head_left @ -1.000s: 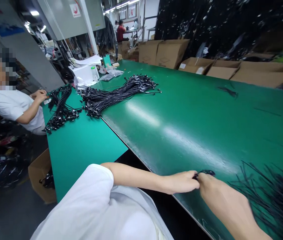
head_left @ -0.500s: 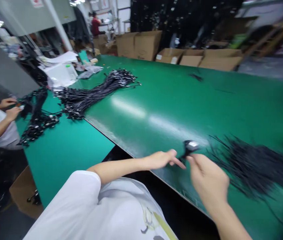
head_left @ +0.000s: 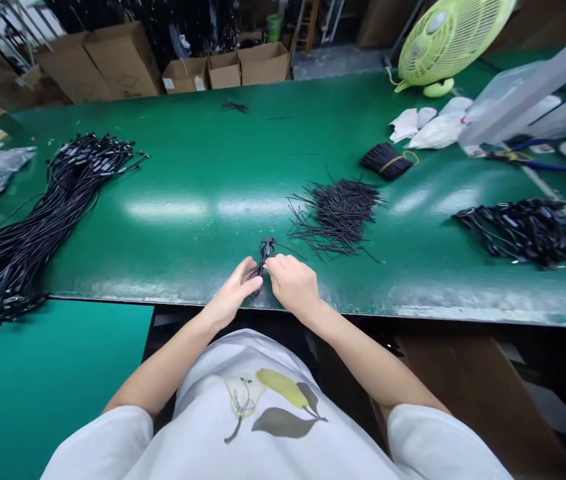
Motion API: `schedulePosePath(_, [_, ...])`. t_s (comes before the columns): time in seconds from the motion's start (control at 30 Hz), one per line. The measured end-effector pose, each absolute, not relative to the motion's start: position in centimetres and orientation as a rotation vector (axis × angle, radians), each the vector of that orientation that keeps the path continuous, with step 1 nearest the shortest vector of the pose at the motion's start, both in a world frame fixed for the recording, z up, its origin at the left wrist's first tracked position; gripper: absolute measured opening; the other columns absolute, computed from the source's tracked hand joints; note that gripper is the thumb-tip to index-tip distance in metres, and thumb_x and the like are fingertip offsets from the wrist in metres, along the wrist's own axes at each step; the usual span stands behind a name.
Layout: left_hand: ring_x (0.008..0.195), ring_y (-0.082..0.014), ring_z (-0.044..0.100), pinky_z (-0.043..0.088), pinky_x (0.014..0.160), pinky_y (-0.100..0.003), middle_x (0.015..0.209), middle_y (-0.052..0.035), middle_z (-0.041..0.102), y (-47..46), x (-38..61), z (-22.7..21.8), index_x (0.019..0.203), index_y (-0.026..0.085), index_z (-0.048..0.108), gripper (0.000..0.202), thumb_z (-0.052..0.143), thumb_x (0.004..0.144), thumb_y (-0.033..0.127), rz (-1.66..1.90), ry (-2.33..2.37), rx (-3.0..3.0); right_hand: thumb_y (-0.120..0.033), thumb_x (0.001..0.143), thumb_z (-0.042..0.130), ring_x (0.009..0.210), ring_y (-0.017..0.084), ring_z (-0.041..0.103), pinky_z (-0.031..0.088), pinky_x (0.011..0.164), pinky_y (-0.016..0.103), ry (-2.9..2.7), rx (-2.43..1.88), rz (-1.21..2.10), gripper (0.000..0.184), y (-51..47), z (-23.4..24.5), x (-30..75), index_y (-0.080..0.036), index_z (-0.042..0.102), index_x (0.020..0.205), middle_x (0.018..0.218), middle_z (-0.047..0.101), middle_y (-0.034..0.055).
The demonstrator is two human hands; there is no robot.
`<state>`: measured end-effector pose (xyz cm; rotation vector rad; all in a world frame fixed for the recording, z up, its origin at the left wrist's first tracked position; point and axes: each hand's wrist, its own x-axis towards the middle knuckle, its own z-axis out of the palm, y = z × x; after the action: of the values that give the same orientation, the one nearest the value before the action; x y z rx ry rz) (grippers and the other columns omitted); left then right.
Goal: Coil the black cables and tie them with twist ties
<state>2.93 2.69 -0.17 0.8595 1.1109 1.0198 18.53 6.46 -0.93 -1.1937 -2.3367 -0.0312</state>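
Note:
A short black cable, coiled into a small bundle with a connector at its upper end, stands between my hands at the table's near edge. My left hand is closed on its left side, thumb and fingers around the loops. My right hand pinches at the bundle's middle, fingertips pressed together. A thin black twist tie sticks out beyond the right fingers; its other end is hidden by them. Just beyond and to the right lies a loose pile of black twist ties.
Long black cables lie heaped on the left. A banded bundle of ties sits behind the pile. Coiled cables lie on the right, with pliers behind. A green fan and cardboard boxes stand at the back.
My view has swung right, so the co-worker at the left is out of view. The hands have come together around the cable bundle, and a twist tie now shows at the right hand.

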Motion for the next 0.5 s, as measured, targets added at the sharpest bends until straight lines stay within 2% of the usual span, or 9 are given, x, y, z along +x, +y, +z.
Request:
schedulePosePath(0.1, [0.124, -0.0289, 0.050, 0.034, 0.108, -0.045, 0.134, -0.0136, 0.057, 2.1, 4.4, -1.4, 0.132, 0.016, 0.054, 0.055, 0.059, 0.086, 0.046, 0.994, 1.019, 0.953, -0.021, 0.097, 0.040, 0.070, 0.016, 0.049, 0.030, 0.064, 0.029, -2.244, -1.217, 0.196, 0.027, 6.7, -0.6, 18.5, -0.019, 0.057, 0.076, 0.073, 0.059, 0.0032])
schedulePosePath(0.3, [0.138, -0.0229, 0.039, 0.023, 0.117, -0.038, 0.147, -0.0099, 0.047, 2.0, 5.2, -1.5, 0.137, 0.019, 0.048, 0.052, 0.050, 0.093, 0.046, 1.102, 1.251, 1.380, -0.031, 0.095, 0.040, 0.070, 0.015, 0.054, 0.036, 0.065, 0.025, -1.901, -1.125, 1.055, 0.027, 7.0, -0.6, 18.9, -0.019, 0.056, 0.076, 0.075, 0.059, 0.0013])
schedulePosePath(0.4, [0.132, -0.0219, 0.046, 0.030, 0.113, -0.037, 0.140, -0.0117, 0.053, 2.5, 5.6, -1.1, 0.127, 0.017, 0.054, 0.041, 0.047, 0.095, 0.043, 1.129, 1.127, 1.256, -0.036, 0.095, 0.038, 0.059, 0.014, 0.051, 0.037, 0.060, 0.025, -1.912, -1.081, 1.274, 0.034, 6.8, -1.1, 19.7, -0.019, 0.055, 0.071, 0.066, 0.057, 0.0001])
schedulePosePath(0.5, [0.110, -0.0202, 0.061, 0.046, 0.096, -0.035, 0.122, -0.0115, 0.065, 3.4, 6.0, -0.9, 0.115, 0.018, 0.056, 0.030, 0.053, 0.092, 0.038, 1.192, 1.021, 0.904, -0.036, 0.095, 0.041, 0.068, 0.015, 0.056, 0.039, 0.065, 0.026, -2.004, -1.183, 1.070, 0.033, 6.5, -0.3, 21.4, -0.019, 0.060, 0.074, 0.075, 0.063, 0.0023])
